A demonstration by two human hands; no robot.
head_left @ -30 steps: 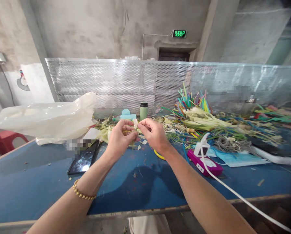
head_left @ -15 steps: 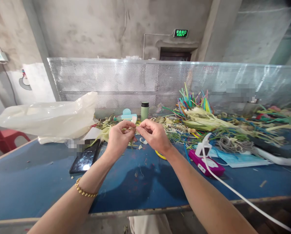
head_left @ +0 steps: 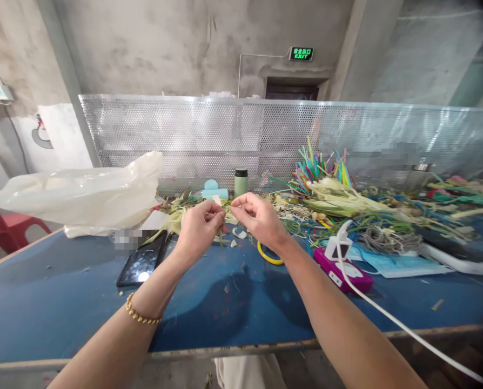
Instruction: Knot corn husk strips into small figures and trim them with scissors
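Observation:
Over the middle of the blue table (head_left: 209, 302), my left hand (head_left: 199, 226) is closed, thumb against the curled forefinger. Bits of a thin pale-green strip (head_left: 221, 237) show below its fingertips; most of it is hidden by the hand. My right hand (head_left: 261, 220) is a short gap to the right, thumb and forefinger brought together in a pinch. What that pinch holds, if anything, is too small to make out. Behind the hands lie dry, husk-like leaves (head_left: 174, 219) and small white scraps (head_left: 239, 233).
A green bottle (head_left: 240, 182) stands behind the hands. A phone (head_left: 142, 265) and a cream plastic bag (head_left: 83, 197) lie left. Right are a yellow ring (head_left: 270, 258), a purple power strip (head_left: 357, 276) with a white cable, blue masks (head_left: 403, 263), husks (head_left: 339, 197) and colourful sticks (head_left: 318, 167).
My hands, which met at the fingertips, are now slightly apart. My right hand has moved a little up and right, and more of the yellow ring shows.

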